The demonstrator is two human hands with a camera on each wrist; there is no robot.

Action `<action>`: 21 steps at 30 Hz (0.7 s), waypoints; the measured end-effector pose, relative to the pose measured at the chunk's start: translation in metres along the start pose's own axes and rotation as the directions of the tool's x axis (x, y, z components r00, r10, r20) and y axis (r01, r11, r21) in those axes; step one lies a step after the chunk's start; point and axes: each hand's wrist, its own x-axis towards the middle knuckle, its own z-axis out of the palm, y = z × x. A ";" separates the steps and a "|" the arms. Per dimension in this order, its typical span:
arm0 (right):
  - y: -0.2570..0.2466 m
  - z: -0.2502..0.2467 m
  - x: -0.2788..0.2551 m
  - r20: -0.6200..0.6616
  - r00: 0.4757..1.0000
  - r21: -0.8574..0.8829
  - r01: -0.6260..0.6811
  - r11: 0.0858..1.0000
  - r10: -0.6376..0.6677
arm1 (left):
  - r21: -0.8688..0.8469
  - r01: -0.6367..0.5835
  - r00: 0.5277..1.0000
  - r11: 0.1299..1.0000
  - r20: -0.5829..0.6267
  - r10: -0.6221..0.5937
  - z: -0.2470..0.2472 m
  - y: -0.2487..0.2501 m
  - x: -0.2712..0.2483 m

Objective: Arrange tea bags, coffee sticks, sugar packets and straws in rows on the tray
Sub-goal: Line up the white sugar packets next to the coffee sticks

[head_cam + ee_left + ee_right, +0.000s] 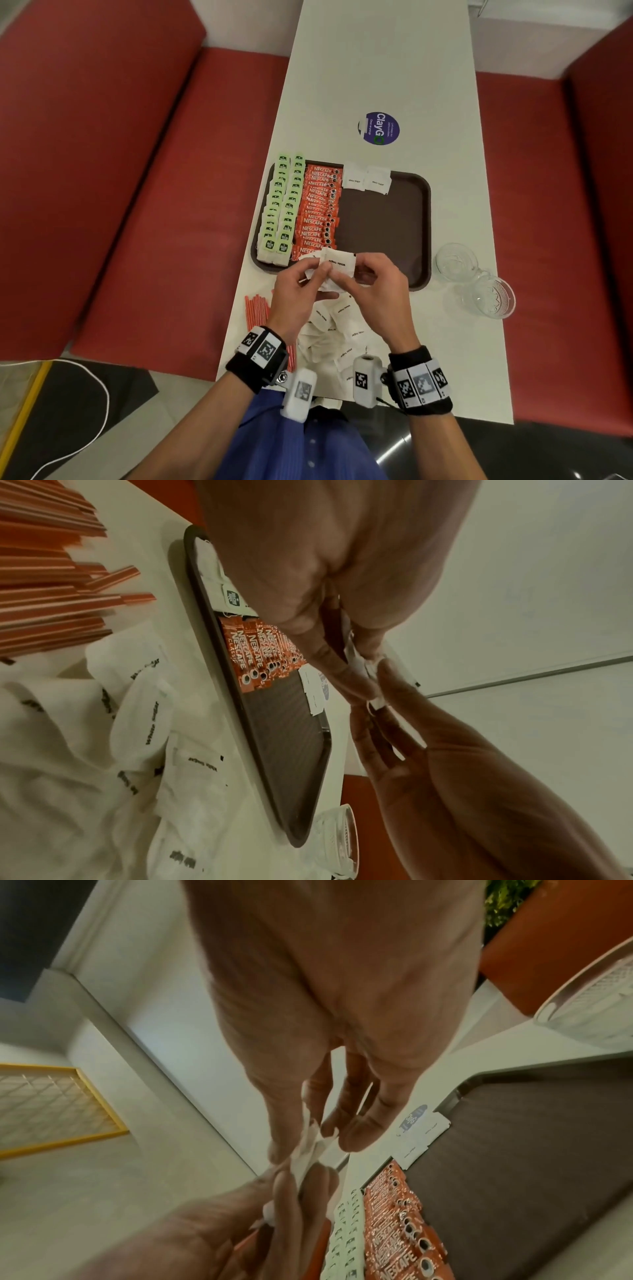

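A dark brown tray (pixel 387 222) lies on the white table. On it are two columns of green tea bags (pixel 281 205), a column of red coffee sticks (pixel 318 209), and two white sugar packets (pixel 368 180) at its far edge. Over the tray's near edge, my left hand (pixel 318 270) and right hand (pixel 366 274) together pinch a small bunch of white sugar packets (pixel 337 265). The right wrist view shows these packets (pixel 308 1150) squeezed between fingertips of both hands. A loose pile of sugar packets (pixel 335 329) lies near me, with red straws (pixel 255 308) to its left.
Two clear glass cups (pixel 455 262) (pixel 493 298) stand right of the tray near the table's right edge. A round purple sticker (pixel 381 128) sits beyond the tray. Red benches flank the table. The tray's right half is bare.
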 end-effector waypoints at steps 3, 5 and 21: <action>0.002 -0.006 0.008 -0.046 0.998 -0.006 -0.035 0.999 0.035 | 0.014 0.003 1.000 1.000 -0.019 -0.003 0.004 0.001 0.011; 0.006 -0.010 0.017 -0.008 0.997 0.096 -0.075 0.993 0.077 | 0.022 0.007 1.000 1.000 -0.020 -0.007 0.007 0.001 0.018; 0.013 -0.036 0.159 -0.158 0.979 0.019 0.137 0.990 -0.132 | -0.017 0.074 0.988 0.997 -0.132 -0.075 -0.020 0.016 0.071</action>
